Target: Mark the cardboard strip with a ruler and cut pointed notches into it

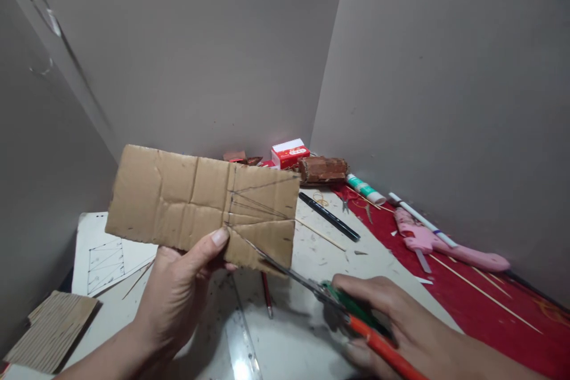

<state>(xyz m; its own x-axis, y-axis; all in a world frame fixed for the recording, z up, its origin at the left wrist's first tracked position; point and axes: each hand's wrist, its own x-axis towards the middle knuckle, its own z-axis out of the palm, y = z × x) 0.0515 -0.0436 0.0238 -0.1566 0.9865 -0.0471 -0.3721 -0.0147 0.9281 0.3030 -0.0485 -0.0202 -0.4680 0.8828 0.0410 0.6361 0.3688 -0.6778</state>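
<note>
L hand (178, 291) pinches cardboard sheet (200, 205) w/ pencil lines, R hand (396, 326) grips scissors (312, 288) cutting its edge; red box (290, 153) print unreadable.

Left hand (178, 291) is raised from the lower left, palm toward the camera, thumb extended up and pinched against the fingers behind. Right hand (396, 323) lies low at right, fingers curled closed, knuckles facing up.
</note>
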